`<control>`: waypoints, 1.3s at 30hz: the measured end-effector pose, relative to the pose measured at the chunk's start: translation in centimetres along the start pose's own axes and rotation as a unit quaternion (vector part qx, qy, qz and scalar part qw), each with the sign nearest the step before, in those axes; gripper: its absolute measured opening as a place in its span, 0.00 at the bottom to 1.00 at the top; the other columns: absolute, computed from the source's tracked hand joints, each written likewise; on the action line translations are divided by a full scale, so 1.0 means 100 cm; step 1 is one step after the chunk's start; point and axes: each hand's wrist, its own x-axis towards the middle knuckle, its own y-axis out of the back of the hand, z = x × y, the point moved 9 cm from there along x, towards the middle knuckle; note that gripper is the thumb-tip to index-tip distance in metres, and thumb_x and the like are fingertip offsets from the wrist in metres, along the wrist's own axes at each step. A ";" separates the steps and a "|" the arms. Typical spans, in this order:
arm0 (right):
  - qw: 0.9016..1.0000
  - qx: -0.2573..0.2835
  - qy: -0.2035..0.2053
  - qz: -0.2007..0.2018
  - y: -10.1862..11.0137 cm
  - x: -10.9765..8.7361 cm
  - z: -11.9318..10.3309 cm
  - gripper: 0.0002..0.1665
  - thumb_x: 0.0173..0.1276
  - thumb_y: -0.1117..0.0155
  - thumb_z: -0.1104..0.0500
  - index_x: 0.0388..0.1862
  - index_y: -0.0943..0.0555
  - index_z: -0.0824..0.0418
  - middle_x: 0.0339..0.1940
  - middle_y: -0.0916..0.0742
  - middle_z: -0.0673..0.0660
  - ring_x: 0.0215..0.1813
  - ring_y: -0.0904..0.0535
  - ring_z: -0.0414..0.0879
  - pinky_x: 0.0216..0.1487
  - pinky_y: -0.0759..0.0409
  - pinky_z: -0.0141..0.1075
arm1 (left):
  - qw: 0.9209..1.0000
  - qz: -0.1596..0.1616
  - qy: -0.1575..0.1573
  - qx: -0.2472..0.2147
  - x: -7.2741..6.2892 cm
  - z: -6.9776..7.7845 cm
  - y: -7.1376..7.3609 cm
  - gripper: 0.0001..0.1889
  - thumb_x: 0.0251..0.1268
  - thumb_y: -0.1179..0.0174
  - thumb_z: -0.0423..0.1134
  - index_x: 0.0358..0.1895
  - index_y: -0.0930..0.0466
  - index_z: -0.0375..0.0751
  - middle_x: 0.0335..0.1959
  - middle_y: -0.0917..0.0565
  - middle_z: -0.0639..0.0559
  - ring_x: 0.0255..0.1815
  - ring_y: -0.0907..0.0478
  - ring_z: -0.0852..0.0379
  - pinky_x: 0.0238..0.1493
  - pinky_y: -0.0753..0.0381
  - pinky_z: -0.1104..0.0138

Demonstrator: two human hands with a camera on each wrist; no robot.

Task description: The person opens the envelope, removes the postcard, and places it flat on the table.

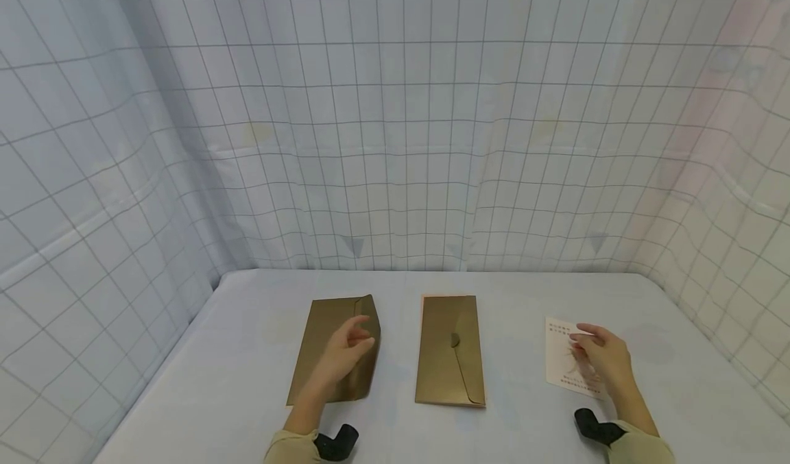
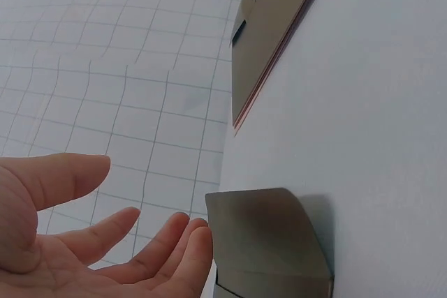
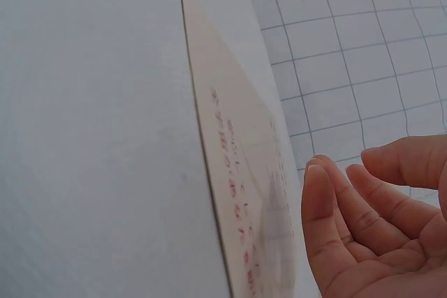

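Observation:
A gold envelope (image 1: 321,327) lies at the left of the table, its flap (image 2: 269,235) unfolded toward the right. Over it hovers my left hand (image 1: 347,353), fingers relaxed and a gap between thumb and fingertips. My right hand (image 1: 609,364) hangs loosely curled above a cream card (image 1: 557,361) printed with small reddish characters, and nothing shows between its thumb and fingers (image 3: 320,193). Midway between the hands rests a stack of gold envelopes (image 1: 441,358); a closed flap with a round tab faces up. Part of the card is hidden behind the right hand.
White cloth covers the table (image 1: 389,436). Gridded white curtains (image 1: 432,128) hang behind it and along both sides. Black wrist mounts (image 1: 336,443) sit by the sleeves.

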 end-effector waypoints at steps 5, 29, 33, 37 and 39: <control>1.000 -0.003 0.007 -0.011 -0.003 0.000 -0.004 0.27 0.72 0.51 0.58 0.64 0.35 0.72 0.44 0.12 0.57 0.30 0.22 0.25 0.35 0.23 0.21 | 0.999 -0.023 0.005 -0.022 -0.001 0.000 -0.010 0.24 0.66 0.47 0.34 0.65 0.36 0.34 0.53 0.24 0.34 0.54 0.27 0.44 0.53 0.25 0.54; 0.998 0.027 0.036 -0.051 -0.030 -0.007 -0.021 0.26 0.71 0.48 0.59 0.64 0.34 0.72 0.43 0.12 0.57 0.33 0.21 0.25 0.38 0.22 0.20 | 0.995 -0.091 -0.007 -0.030 -0.005 0.003 -0.049 0.24 0.67 0.48 0.35 0.65 0.37 0.32 0.54 0.24 0.32 0.55 0.26 0.43 0.55 0.26 0.54; 0.996 0.041 0.043 -0.060 -0.037 -0.008 -0.024 0.26 0.71 0.48 0.59 0.64 0.34 0.73 0.44 0.12 0.59 0.34 0.20 0.26 0.39 0.22 0.21 | 0.995 -0.093 -0.004 -0.031 -0.006 0.003 -0.053 0.24 0.66 0.47 0.35 0.64 0.36 0.32 0.53 0.23 0.32 0.53 0.25 0.46 0.54 0.26 0.54; 0.995 0.047 0.045 -0.074 -0.045 -0.010 -0.026 0.26 0.71 0.48 0.59 0.64 0.34 0.72 0.45 0.13 0.59 0.35 0.21 0.26 0.40 0.22 0.21 | 0.995 -0.097 0.000 -0.035 -0.007 0.002 -0.055 0.25 0.66 0.46 0.35 0.64 0.36 0.31 0.52 0.23 0.32 0.50 0.24 0.49 0.51 0.25 0.57; 0.995 0.050 0.049 -0.075 -0.047 -0.011 -0.028 0.26 0.71 0.48 0.60 0.63 0.34 0.73 0.45 0.13 0.60 0.35 0.21 0.26 0.40 0.22 0.21 | 0.994 -0.101 0.001 -0.039 -0.007 0.001 -0.057 0.25 0.66 0.47 0.35 0.64 0.37 0.31 0.52 0.23 0.32 0.50 0.24 0.50 0.51 0.25 0.58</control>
